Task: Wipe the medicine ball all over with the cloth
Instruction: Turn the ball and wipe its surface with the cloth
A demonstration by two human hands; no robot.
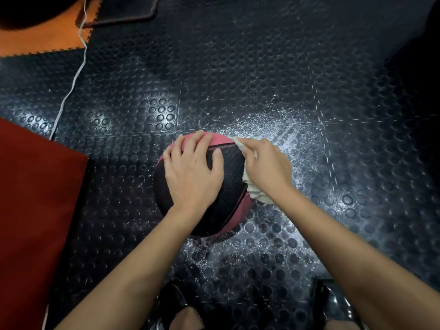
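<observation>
Currently the ball (pixel 228 177) sits on the studded floor (pixel 238 67), just ahead of our feet. Our left hand (pixel 192 172) lies flat on its top, fingers spread and straight, pressing rather than gripping. Our right hand (pixel 267 166) presses the cloth (pixel 252 190) against the ball's right flank; the cloth is bunched under the palm and shows only at the hand's edges, and the fingers appear to curl over the wad, though we cannot see the fingertips. Risks, as we judge them: the ball is round and rests on a small patch of floor, so a sideways wipe from the right could roll it left toward the red mat (pixel 35 198), since a flat palm on top gives little hold against rolling. The floor around the ball looks speckled, perhaps wet or dusty; if so, turning the ball would put cleaned panels back on dirt. The underside is not reachable as the ball lies, so it could be missed. The bunched cloth covers little surface per stroke and could slip out from under the palm. A white cord (pixel 71 86) runs well to the left, clear of our hands.
</observation>
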